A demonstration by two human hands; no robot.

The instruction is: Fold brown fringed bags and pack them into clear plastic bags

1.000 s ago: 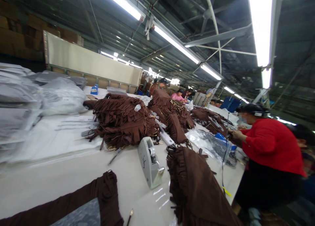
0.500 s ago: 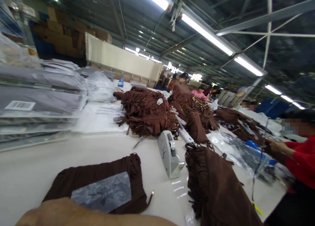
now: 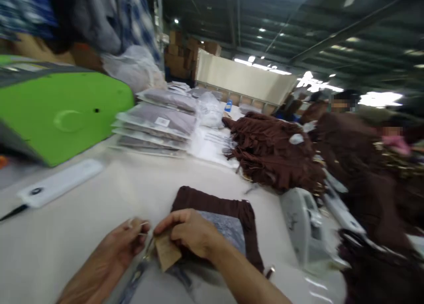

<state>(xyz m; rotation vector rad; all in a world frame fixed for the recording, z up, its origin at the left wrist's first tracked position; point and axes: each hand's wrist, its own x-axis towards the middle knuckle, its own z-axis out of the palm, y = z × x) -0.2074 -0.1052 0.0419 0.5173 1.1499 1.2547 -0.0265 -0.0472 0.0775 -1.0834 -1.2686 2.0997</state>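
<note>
My right hand (image 3: 194, 233) pinches a small tan paper tag (image 3: 168, 250) by its upper edge, over the near left corner of a dark brown fringed bag (image 3: 212, 198). A grey-blue translucent packet (image 3: 228, 229) lies on that bag, partly behind my right forearm. Just left of the tag, my left hand (image 3: 124, 244) has its thumb and fingertips together on a thin pale string (image 3: 142, 224). Below the hands, a blurred strap with a metal clasp (image 3: 144, 260) runs down to the left.
A green machine (image 3: 66, 114) and a white handheld device (image 3: 61, 182) are at the left. Packed grey garments (image 3: 159, 123) stand behind. Brown fringed bags (image 3: 274, 151) are piled back right, with a grey tape dispenser (image 3: 306, 229) nearer. People (image 3: 392, 140) are at the far right.
The view has swung left, bringing the green machine and white device in. My left hand has come into view, and my right hand now holds the tag by the bag's corner.
</note>
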